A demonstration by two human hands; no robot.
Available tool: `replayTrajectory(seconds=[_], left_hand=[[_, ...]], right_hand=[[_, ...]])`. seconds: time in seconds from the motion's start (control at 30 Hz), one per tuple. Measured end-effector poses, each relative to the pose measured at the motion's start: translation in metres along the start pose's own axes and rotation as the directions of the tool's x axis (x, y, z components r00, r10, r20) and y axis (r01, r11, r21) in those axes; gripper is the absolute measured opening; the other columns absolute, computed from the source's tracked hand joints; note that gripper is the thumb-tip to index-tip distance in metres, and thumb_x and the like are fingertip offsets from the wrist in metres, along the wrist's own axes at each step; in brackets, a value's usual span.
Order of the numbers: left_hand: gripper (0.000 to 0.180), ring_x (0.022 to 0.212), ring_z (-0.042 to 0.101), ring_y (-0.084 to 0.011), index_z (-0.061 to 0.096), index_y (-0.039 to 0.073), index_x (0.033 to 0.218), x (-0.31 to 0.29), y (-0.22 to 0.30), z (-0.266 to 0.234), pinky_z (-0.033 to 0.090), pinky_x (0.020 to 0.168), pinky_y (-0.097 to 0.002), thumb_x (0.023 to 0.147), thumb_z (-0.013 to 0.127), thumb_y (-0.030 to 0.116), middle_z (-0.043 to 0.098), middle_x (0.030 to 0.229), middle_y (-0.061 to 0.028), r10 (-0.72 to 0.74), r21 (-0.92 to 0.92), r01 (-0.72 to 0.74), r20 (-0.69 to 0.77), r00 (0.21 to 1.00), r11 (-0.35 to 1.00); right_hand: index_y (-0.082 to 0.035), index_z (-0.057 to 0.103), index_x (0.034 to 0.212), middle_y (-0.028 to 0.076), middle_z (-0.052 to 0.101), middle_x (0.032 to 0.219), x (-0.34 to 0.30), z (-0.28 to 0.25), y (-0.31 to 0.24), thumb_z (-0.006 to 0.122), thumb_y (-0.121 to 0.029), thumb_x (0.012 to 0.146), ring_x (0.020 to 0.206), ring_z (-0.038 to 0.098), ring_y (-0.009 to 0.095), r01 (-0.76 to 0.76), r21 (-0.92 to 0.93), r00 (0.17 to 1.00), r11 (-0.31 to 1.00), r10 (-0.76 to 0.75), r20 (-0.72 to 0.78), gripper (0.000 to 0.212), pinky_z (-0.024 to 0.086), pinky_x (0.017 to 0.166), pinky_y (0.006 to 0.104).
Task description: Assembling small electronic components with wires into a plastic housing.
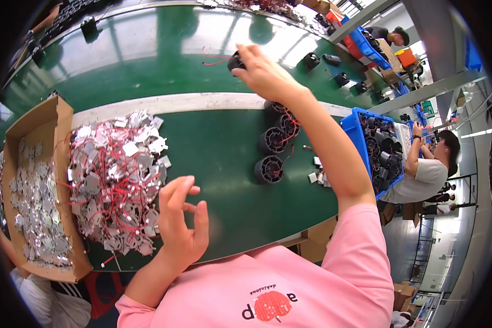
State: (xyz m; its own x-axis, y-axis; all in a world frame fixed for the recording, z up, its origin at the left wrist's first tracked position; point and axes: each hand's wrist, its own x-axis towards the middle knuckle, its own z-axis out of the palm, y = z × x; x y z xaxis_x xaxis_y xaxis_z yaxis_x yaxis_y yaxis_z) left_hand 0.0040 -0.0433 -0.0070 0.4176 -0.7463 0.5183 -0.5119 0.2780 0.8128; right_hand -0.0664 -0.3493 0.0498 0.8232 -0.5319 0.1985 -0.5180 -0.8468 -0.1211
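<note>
My right hand (259, 68) reaches far over the green conveyor belt, its fingers around a black cylindrical part (235, 62) with red wires trailing to the left. Part of that piece is hidden by the fingers. Bent above the near work surface, my left hand (181, 224) has thumb and forefinger apart, and nothing shows between them. Just left of it lies a big heap of silvery metal pieces with red wires (115, 180). Several black round housings (269, 169) with red wires stand in a row below my right forearm.
A cardboard box (65, 142) of flat silvery pieces stands at the left. Behind my right arm sits a blue crate (357, 131) full of black housings. More black parts (311, 60) ride on the belt. A co-worker (429, 169) sits at the right.
</note>
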Motion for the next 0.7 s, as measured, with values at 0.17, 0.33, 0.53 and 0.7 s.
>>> replayTrajectory(seconds=[0.17, 0.33, 0.53, 0.7], left_hand=[[0.043, 0.087, 0.057, -0.0211, 0.045, 0.002, 0.128, -0.003, -0.007, -0.006, 0.047, 0.059, -0.0247, 0.086, 0.054, -0.003, 0.053, 0.119, -0.0156, -0.026, -0.002, 0.026, 0.014, 1.0, 1.0], [0.044, 0.083, 0.058, -0.0226, 0.045, 0.001, 0.127, -0.003, -0.008, -0.014, 0.047, 0.059, -0.0266, 0.084, 0.053, -0.006, 0.055, 0.115, -0.0162, -0.035, 0.089, 0.033, 0.026, 0.999, 0.995], [0.042, 0.075, 0.056, -0.0233, 0.052, 0.0, 0.119, 0.001, -0.006, -0.01, 0.047, 0.057, -0.0284, 0.078, 0.055, -0.008, 0.058, 0.105, -0.0148, 0.021, 0.121, -0.032, 0.09, 0.996, 0.992], [0.04, 0.069, 0.055, -0.0239, 0.057, -0.001, 0.112, 0.003, -0.007, -0.009, 0.046, 0.056, -0.03, 0.073, 0.057, -0.01, 0.061, 0.097, -0.0137, 0.021, 0.187, -0.045, 0.131, 0.991, 0.981]], right_hand=[[-0.003, 0.034, 0.144, 0.02, 0.048, 0.135, 0.053, 0.054, 0.026, 0.045, -0.036, 0.099, 0.119, 0.053, 0.037, 0.076, -0.167, 0.98, 0.983, -0.044, 0.192, 0.057, 0.043, 0.101, 0.0449], [-0.009, 0.03, 0.148, 0.014, 0.038, 0.149, 0.083, 0.026, 0.037, 0.033, -0.052, 0.099, 0.132, 0.043, 0.035, -0.056, 0.015, 0.996, 0.998, 0.055, 0.074, 0.065, 0.032, 0.111, 0.0505], [-0.021, 0.035, 0.148, 0.002, 0.037, 0.152, 0.056, 0.011, 0.198, 0.036, -0.061, 0.094, 0.141, 0.031, 0.025, -0.376, -0.486, 0.878, 0.789, 0.471, 0.085, 0.067, 0.02, 0.111, 0.0628], [-0.004, 0.062, 0.116, 0.014, 0.055, 0.132, -0.005, 0.023, 0.244, 0.05, -0.038, 0.09, 0.109, 0.061, 0.031, -0.671, -0.412, 0.678, 0.617, 0.736, -0.002, 0.044, 0.05, 0.088, 0.045]])
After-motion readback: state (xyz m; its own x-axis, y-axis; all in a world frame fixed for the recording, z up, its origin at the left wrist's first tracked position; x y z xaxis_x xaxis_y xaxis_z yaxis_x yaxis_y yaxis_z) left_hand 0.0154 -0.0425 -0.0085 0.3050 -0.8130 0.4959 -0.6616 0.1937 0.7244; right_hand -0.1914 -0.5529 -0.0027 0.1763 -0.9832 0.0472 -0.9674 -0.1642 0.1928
